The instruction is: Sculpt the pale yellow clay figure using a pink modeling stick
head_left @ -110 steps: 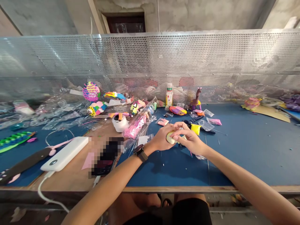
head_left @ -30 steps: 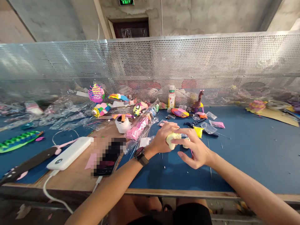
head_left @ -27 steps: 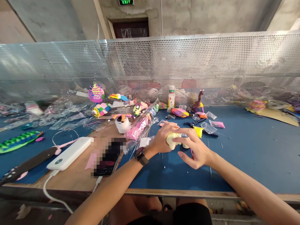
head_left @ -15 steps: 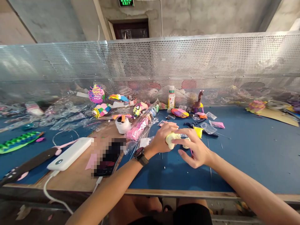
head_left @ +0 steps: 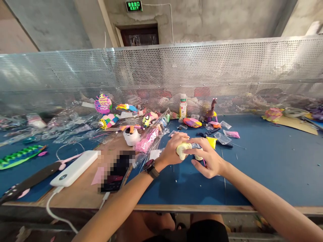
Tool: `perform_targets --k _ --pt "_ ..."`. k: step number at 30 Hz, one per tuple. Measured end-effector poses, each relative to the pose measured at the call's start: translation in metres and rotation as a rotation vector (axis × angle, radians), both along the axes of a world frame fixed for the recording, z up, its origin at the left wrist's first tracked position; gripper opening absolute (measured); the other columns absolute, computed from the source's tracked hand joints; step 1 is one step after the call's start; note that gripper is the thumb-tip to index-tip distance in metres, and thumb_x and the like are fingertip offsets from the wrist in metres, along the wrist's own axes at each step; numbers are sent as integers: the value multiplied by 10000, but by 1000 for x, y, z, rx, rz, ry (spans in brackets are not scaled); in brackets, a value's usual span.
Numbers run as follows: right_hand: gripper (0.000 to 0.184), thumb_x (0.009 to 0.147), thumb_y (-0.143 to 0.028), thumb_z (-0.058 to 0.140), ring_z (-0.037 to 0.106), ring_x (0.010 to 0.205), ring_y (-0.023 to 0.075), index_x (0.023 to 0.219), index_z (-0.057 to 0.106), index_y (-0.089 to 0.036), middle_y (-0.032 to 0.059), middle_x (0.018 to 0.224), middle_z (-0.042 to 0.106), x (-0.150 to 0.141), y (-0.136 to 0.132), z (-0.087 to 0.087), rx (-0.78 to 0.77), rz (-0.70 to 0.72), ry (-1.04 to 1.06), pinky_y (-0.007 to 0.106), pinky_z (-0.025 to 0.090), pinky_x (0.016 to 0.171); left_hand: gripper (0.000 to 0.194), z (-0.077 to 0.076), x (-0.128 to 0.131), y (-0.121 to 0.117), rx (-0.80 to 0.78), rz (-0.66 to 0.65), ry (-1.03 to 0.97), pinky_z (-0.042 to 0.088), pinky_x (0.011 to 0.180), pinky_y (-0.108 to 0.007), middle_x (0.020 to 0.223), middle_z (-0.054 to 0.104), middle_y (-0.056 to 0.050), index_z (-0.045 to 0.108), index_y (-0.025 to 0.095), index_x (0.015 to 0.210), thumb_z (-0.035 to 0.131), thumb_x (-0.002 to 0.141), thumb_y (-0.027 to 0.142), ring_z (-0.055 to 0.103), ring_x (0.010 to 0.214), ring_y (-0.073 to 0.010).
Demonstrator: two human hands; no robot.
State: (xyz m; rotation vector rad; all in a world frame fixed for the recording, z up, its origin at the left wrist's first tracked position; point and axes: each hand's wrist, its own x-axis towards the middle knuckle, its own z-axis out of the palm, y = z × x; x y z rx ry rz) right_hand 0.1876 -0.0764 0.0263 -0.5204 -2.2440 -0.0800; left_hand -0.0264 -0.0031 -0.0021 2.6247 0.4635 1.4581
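Note:
Over the blue table mat, my left hand [head_left: 174, 148], with a dark watch on its wrist, is closed around the left side of a pale yellow clay lump [head_left: 180, 152]. My right hand [head_left: 209, 157] curves over from the other side, its fingers against the clay and its thumb held apart below. A second pale yellow piece [head_left: 199, 157] shows under the right fingers; whether it joins the lump I cannot tell. A dark, shiny patch [head_left: 196, 146] appears between them, partly hidden by the fingers. Just beyond the right hand lies a yellow packet [head_left: 211, 142].
Behind stand a bottle [head_left: 183, 108], a brown long-necked figure [head_left: 213, 110] and colourful clay pieces before a perforated metal screen [head_left: 217, 74]. Pink clay in a bag [head_left: 147, 140] and a white cup-like figure [head_left: 131, 136] lie left. Nearer are a phone [head_left: 117, 173] and white power bank [head_left: 74, 168].
The view has tilted up slightly, showing more of the exit sign. Both hands keep hold of the clay; the right fingers have shifted a little, and more of the dark, shiny patch shows.

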Motion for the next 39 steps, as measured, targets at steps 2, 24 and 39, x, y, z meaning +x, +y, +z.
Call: perform_targets --k 2,24,39 --pt "522 904 -189 597 623 1198 346 1417 628 -284 149 1417 588 -1 0 0 3 3 2 554 512 964 313 0 0 0 16 -2 0 572 1076 -545 1226 707 -131 658 216 1171 722 873 286 679 1209 -303" --pt "425 912 -171 618 641 1195 319 1327 623 -261 142 1335 624 1 5 -1 -25 -12 68 508 544 983 368 -5 -3 4 15 7 21 545 1118 -536 1270 695 -110 625 247 1202 723 847 245 664 1250 -294" --pt "237 904 -174 616 705 1063 260 1066 786 -207 97 1113 750 34 68 -46 -429 -279 -88 410 555 985 427 -15 -5 13 -29 35 268 476 1204 -544 1303 649 -139 658 210 1192 699 773 137 615 1300 -325"
